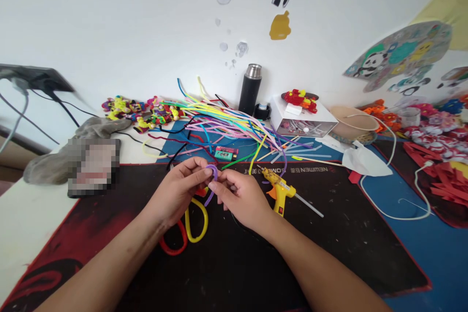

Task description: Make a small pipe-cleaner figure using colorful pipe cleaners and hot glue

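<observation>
A purple pipe cleaner (209,198), bent over into a curve, is pinched between my two hands above the dark desk mat (256,263). My left hand (186,185) is closed, with thumb and forefinger on the bend. Close beside it, my right hand (241,195) is also closed, its thumb and fingertips on the same pipe cleaner. Under my left hand lie a red loop (174,252) and a yellow loop (204,226), which look like scissor handles; the rest is hidden. Right of my right hand is a yellow glue gun (281,190) with a clear glue stick in its back.
Loose colored pipe cleaners (219,122) are heaped near the wall, before a black thermos (250,88) and a white box (303,116). A phone (94,168) lies at left. A white cable (395,218) curves at right near red strips (444,185).
</observation>
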### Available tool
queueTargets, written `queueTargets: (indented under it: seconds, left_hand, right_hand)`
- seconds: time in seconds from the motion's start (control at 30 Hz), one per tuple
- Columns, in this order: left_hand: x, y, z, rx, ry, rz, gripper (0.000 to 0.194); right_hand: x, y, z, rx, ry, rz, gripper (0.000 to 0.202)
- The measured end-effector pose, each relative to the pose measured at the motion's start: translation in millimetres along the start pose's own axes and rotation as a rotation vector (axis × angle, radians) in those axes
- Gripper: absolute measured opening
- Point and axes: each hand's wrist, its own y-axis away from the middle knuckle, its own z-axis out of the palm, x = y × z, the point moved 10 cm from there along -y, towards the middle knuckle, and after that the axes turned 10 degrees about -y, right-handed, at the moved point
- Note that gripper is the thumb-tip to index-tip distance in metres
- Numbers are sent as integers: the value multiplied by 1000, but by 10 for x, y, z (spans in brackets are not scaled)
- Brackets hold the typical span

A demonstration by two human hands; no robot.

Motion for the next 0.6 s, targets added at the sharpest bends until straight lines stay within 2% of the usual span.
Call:
queueTargets:
  seconds: [0.37,0.6]
  left_hand:
    - [-12,-11,-1,2,18,-12,37]
    - [-12,0,16,-14,12,-13,37]
  right_hand:
    - [-67,-1,-105,99,-138,-40,32]
    - [-102,4,-186,182,-82,-84,30]
